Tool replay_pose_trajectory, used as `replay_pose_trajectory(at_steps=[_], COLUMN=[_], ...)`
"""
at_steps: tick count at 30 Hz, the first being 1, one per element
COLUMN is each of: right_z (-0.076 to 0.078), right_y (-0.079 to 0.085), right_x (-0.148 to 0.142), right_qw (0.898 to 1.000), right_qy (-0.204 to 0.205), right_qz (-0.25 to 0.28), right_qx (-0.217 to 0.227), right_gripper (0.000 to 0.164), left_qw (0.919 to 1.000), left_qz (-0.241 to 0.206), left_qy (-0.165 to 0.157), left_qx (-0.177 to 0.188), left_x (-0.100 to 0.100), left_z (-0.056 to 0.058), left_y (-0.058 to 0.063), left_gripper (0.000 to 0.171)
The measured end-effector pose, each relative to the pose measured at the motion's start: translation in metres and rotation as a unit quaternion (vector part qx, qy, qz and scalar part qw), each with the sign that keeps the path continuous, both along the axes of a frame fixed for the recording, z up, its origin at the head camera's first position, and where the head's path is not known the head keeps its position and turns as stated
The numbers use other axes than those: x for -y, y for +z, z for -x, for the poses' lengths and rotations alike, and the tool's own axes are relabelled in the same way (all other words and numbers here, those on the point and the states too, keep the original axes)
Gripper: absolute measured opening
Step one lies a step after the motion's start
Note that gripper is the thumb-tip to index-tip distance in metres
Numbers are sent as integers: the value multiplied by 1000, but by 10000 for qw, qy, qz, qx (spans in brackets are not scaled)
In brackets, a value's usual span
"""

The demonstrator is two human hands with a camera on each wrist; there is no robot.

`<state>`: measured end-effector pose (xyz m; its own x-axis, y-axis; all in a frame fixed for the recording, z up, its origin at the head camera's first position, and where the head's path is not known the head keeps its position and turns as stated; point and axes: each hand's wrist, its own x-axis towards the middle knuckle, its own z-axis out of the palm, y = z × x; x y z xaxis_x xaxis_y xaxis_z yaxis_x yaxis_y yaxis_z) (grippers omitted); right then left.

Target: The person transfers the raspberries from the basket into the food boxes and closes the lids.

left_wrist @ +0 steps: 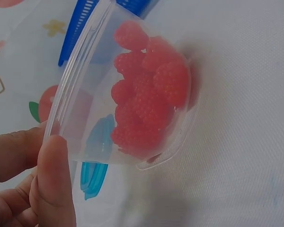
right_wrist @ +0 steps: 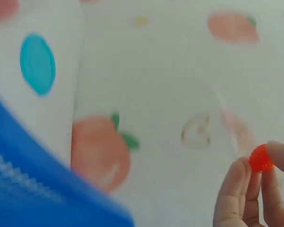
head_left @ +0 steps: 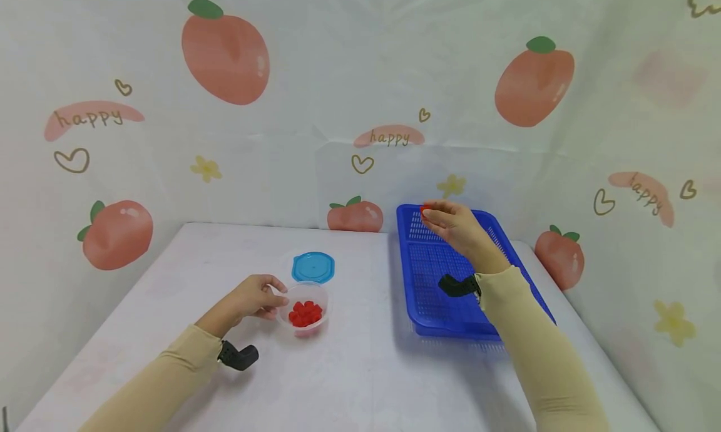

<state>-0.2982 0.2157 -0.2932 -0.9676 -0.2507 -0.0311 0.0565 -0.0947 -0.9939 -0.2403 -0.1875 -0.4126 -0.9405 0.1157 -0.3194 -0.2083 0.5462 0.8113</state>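
A clear plastic tub [head_left: 309, 292] on the table holds several red raspberries [head_left: 305, 314], heaped at its bottom. My left hand [head_left: 256, 297] pinches the tub's rim between thumb and fingers, and the left wrist view shows this rim grip [left_wrist: 54, 165] close up. Over the far part of a blue plastic basket [head_left: 414, 294], my right hand [head_left: 459, 228] holds one raspberry [right_wrist: 261, 158] between thumb and fingertips. That raspberry is above the basket and apart from it.
Just behind the tub lies a light-blue lid [head_left: 313, 267]. The white table [head_left: 360, 382] meets a fruit-printed cloth wall [head_left: 281, 138] at the back. The basket stands on the right side, with raised walls.
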Motion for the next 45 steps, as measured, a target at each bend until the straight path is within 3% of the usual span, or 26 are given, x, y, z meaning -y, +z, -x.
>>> replay_pose_trajectory(at_steps=[5, 12, 22, 32, 45], right_z=[-22, -49, -76, -92, -89], right_y=[2, -8, -36, -79, -121], right_x=[29, 64, 99, 134, 161], right_qw=[9992, 9968, 9910, 9894, 9909], right_qy=[128, 219, 404, 885, 799], right_qz=[274, 462, -351, -747, -1012], right_qx=[-241, -613, -1227, -873, -389], right_gripper=[17, 16, 25, 28, 24], left_qw=[10000, 10000, 10000, 9999, 9998], left_qz=[-35, -80, -36, -98, -119], left_qy=[-2, 8, 16, -48, -92], left_qx=[-5, 6, -2, -65, -94], left_x=[0, 0, 0, 0, 1], left_z=[0, -1, 1, -1, -1], left_y=[0, 1, -4, -1, -1], left_gripper=[40, 39, 40, 38, 36])
